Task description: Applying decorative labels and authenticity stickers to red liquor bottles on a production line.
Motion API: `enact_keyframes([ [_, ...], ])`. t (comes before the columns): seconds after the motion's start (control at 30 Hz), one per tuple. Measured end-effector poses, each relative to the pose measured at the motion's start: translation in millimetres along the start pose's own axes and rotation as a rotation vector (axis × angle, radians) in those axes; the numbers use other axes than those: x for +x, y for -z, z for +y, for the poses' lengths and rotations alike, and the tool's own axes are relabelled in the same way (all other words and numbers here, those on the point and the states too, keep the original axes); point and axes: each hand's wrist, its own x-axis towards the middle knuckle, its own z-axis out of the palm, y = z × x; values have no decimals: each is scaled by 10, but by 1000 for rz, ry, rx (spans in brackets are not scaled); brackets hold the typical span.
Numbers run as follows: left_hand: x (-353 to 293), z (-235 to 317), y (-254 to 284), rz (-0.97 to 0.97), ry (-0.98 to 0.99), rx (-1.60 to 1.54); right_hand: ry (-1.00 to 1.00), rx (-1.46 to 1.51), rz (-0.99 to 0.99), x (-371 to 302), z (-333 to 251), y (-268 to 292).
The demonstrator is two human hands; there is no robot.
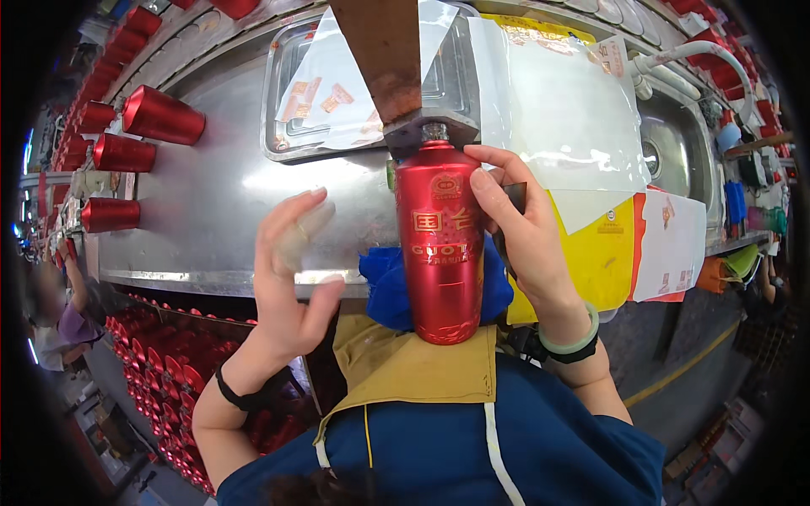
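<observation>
A shiny red bottle (439, 253) with gold lettering lies in front of me, its base toward my apron. The clear neck (435, 132) sits at a notched block on the end of a brown bar (380, 59). My right hand (523, 219) has its fingertips at the bottle's right shoulder. Tucked in that hand is a thin dark flat piece (513, 199), mostly hidden by the fingers. Left of the bottle, apart from it, my left hand (287, 270) is open with fingers spread and slightly blurred. Blue cloth or plastic (384, 287) bunches beneath the bottle.
A metal tray (274, 135) with label sheets (325, 101) lies on the steel bench (202, 211). White sheets (574, 126) and a yellow sheet (591, 253) cover the right side, beside a sink (675, 143). Red bottles (164, 114) line the left; more (169, 371) stand below.
</observation>
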Motion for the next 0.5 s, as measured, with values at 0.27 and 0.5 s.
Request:
enact_keyframes([
  [0.27, 758, 412, -615, 290, 657, -1184, 49, -60, 76, 55, 38, -135],
  [0.5, 774, 427, -704, 318, 782, -1395, -19, 67, 56, 76, -59, -108],
])
